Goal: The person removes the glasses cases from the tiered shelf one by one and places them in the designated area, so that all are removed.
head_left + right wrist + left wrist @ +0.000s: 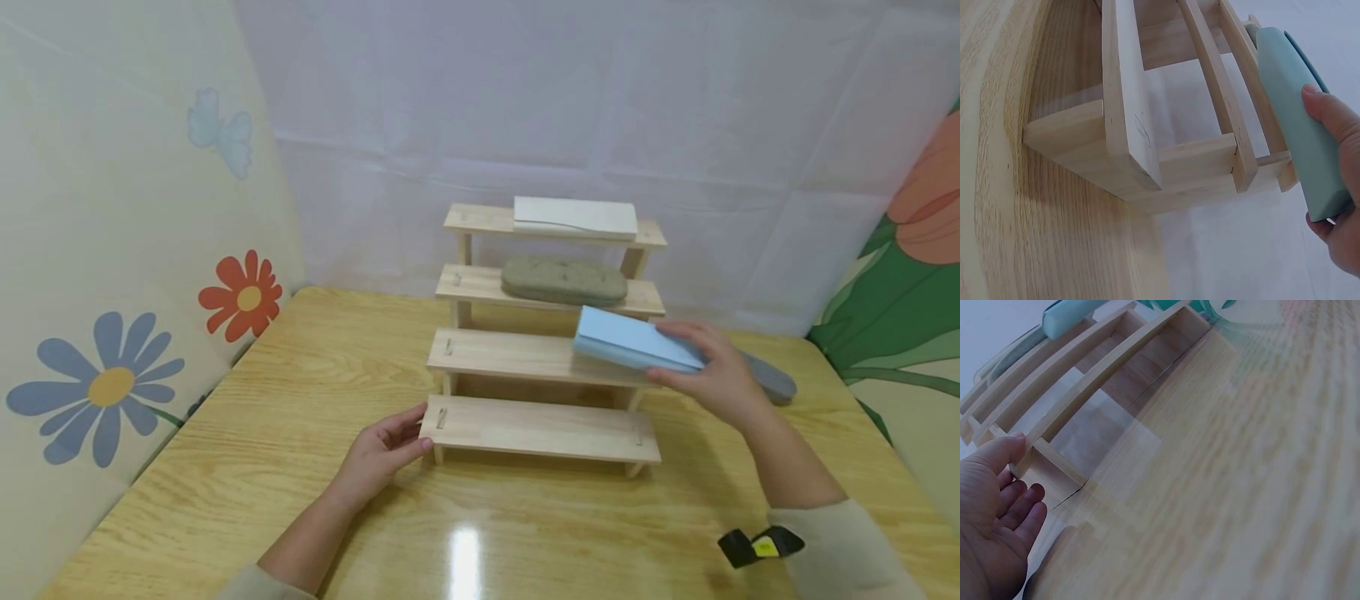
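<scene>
A four-step wooden display rack (540, 429) stands on the table. My left hand (382, 450) holds the left end of its lowest board, the thumb (1007, 450) at the board's corner and the other fingers loosely bent beside the leg. In my right hand (712, 375) is a light blue glasses case (637, 340), gripped near its right end between thumb and fingers. The case overlaps the right part of the second step from the bottom in the head view, slightly tilted. A grey-green glasses case (564, 281) lies on the third step, and a white one (574, 217) on the top.
A dark grey elongated case (772, 381) lies on the table right of the rack, partly hidden behind my right hand. The wood-grain table (247, 492) runs back to a white cloth (390, 108). Flower-printed panels (112, 250) stand at both sides.
</scene>
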Motion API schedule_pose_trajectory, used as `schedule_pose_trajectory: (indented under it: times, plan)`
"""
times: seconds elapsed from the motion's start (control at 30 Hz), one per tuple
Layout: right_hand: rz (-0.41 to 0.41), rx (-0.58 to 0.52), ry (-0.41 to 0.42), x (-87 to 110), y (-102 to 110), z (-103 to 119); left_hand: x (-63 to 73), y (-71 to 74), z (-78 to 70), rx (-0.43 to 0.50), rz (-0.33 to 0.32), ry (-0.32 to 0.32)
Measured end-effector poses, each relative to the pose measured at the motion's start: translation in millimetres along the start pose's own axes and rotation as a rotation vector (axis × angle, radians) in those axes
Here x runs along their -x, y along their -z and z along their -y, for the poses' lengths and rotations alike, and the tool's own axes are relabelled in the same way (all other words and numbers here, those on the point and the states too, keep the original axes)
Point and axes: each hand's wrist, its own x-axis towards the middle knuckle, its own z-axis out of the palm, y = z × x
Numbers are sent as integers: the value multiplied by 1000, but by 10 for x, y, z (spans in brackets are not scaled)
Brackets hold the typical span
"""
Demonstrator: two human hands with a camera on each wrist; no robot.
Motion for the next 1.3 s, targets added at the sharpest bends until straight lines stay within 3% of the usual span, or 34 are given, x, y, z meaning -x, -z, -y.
schedule_pose_trajectory:
  times: [1.3]
  plan:
    - [-143,128,-61,308,488,-308,-10,-4,9,-10,-4,0]
